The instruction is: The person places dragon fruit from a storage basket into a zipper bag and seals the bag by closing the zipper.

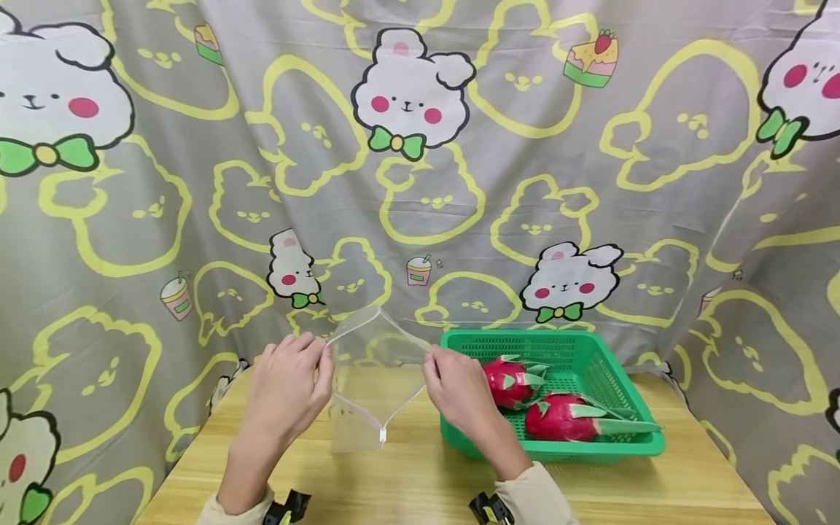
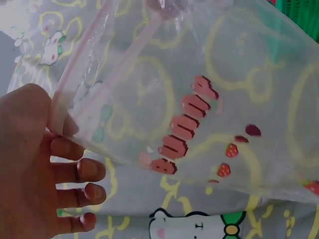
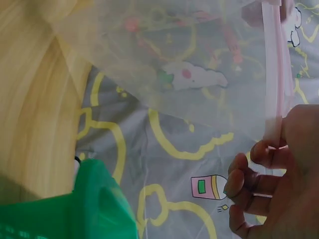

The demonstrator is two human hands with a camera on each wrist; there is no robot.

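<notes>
1. Clear zip bag (image 1: 374,379): held above the wooden table (image 1: 426,474), mouth pulled open.
2. Left hand (image 1: 289,390): pinches the bag's left rim.
3. Right hand (image 1: 459,390): pinches the right rim.
4. Green basket (image 1: 590,346): just right, holding two dragon fruits (image 1: 558,419).

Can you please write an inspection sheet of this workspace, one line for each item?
Surface: wooden table, bare in front.
Job's things: clear zip bag held up, mouth pulled open; two dragon fruits in a green basket to the right.
Clutter: nothing seen.
Hands: left hand pinches the bag's left rim; right hand pinches its right rim.
Cables: nothing seen; black wrist mounts only.
Surroundings: grey cartoon curtain behind and at both sides.
</notes>
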